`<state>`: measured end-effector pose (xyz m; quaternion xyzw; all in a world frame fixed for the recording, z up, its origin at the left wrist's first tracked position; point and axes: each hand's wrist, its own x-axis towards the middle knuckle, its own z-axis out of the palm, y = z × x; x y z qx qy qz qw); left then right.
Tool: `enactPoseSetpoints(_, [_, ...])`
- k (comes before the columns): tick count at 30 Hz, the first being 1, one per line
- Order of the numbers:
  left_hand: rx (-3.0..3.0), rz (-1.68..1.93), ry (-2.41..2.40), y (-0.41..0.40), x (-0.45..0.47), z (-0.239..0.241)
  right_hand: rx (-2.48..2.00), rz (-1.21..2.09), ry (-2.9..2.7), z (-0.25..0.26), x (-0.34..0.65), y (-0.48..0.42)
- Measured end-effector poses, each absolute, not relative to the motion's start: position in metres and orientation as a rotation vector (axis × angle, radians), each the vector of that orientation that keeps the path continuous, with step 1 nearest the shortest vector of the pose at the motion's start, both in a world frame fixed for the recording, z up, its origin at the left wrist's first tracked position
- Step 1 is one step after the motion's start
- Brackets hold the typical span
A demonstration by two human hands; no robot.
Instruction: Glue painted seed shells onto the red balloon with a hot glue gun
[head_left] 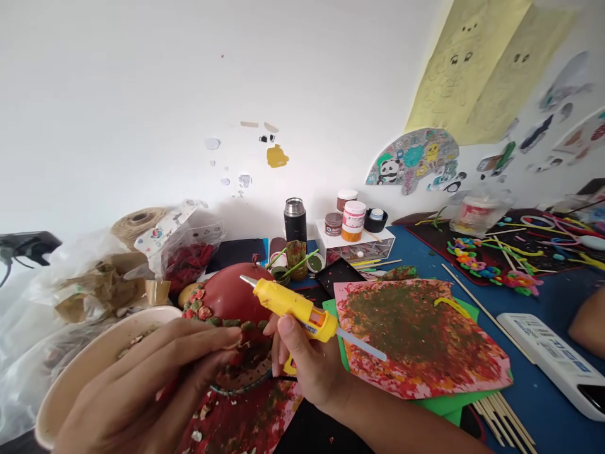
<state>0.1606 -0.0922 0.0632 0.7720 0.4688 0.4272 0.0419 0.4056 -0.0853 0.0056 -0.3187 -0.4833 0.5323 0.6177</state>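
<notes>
My right hand (314,372) grips a yellow hot glue gun (290,306), its metal nozzle pointing up and left and a translucent glue stick jutting from the back. To the left, my left hand (146,378) is closed in a pinch, its fingertips close to a row of dark green lumps; whatever is between them is too small to make out. Behind both hands sits a round, shiny red balloon-like form (236,290). Small red and green pieces (201,306) cluster on its left side. Its lower part is partly hidden by my hands.
A beige bowl (61,394) stands at the left, beside plastic bags (38,353). Paint-smeared foam sheets (425,340) lie right, near wooden sticks (503,419) and a white device (553,359). Behind are a black flask (295,221) and paint jars (353,221). Another person's arm (588,325) shows at right.
</notes>
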Motion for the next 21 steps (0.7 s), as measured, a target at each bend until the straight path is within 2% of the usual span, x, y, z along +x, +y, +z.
enactPoseSetpoints(3, [2.500,1.244,1.138,-0.079,0.192,0.090,-0.736,1.308,-1.070,0.011,0.406,-0.082])
enactPoseSetpoints(4, [2.492,1.321,1.112,-0.077,0.198,0.095,-0.738,1.325,-1.060,0.013,0.406,-0.081])
enactPoseSetpoints(7, [2.474,1.359,1.124,-0.071,0.206,0.098,-0.727,1.373,-1.043,0.014,0.406,-0.079])
enactPoseSetpoints(12, [2.500,1.204,1.134,-0.066,0.197,0.087,-0.710,1.440,-1.085,0.014,0.404,-0.078])
enactPoseSetpoints(21, [2.212,1.199,1.151,-0.056,0.220,0.099,-0.740,1.454,-1.040,0.023,0.405,-0.075])
